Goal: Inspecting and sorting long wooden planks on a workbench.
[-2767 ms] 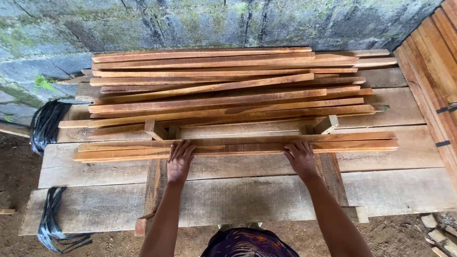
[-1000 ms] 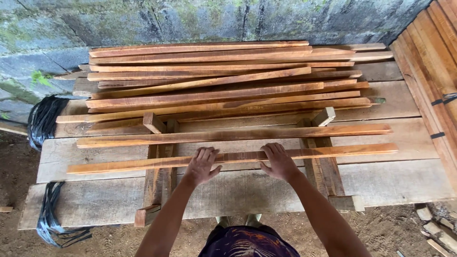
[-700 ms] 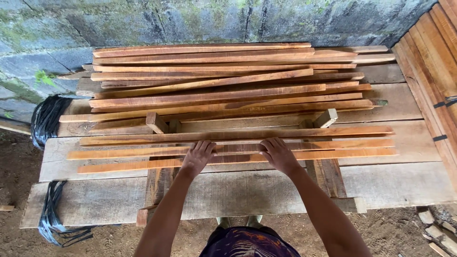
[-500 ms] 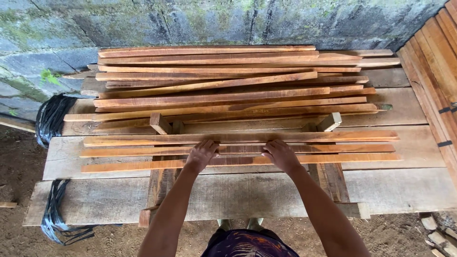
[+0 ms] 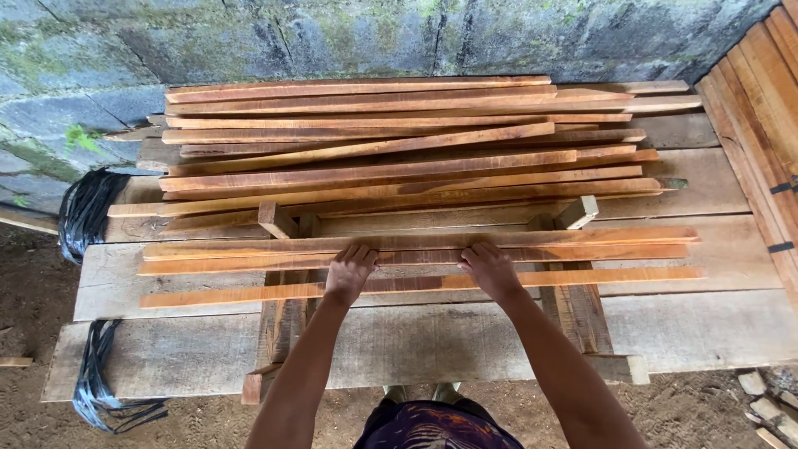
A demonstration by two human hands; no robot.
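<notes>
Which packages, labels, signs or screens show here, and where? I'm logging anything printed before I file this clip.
None: no package, label, sign or screen shows.
Nearest to packaging: black strapping bundles hanging at the table's left end, dark ribbon-like coils.
Black straps cross the stacked reddish boards at the right edge, thin dark bands.
Both hands, left and right, rest on plain reddish-brown wooden slats.

Bare planks [image 5: 416, 337] before slat pile [image 5: 399, 158]

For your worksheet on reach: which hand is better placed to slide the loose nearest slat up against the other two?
Either, marginally the right hand: both it and the left hand lie across the nearest slat, near its middle.
</notes>
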